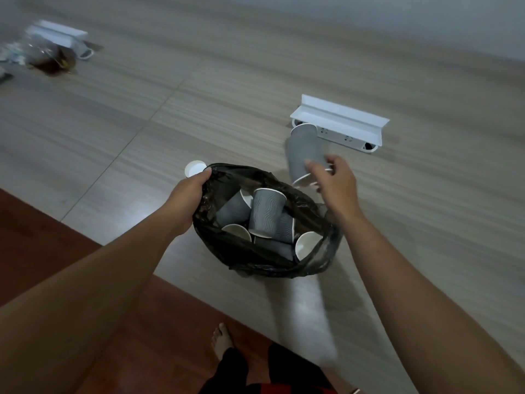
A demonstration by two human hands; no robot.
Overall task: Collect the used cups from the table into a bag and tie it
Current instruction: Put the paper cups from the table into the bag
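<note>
Resting on the grey table (pixel 255 89), a black plastic bag (pixel 255 260) stands open and contains several grey paper cups (pixel 267 211) lying at mixed angles. The left hand (pixel 187 194) grips the bag's rim. The right hand (pixel 335 186) pinches the rim of another grey cup (pixel 305 150), tilted mouth-down just above the bag's far edge. A white-mouthed cup (pixel 194 168) stands behind the left hand.

Grey wood-grain table (pixel 255 89), seams between panels. On it: white flip-up socket box (pixel 341 120) at right, second socket box (pixel 59 34) far left with clear bag of clutter (pixel 42 56) beside it (blurred), white-rimmed cup (pixel 194 168) near front edge.
</note>
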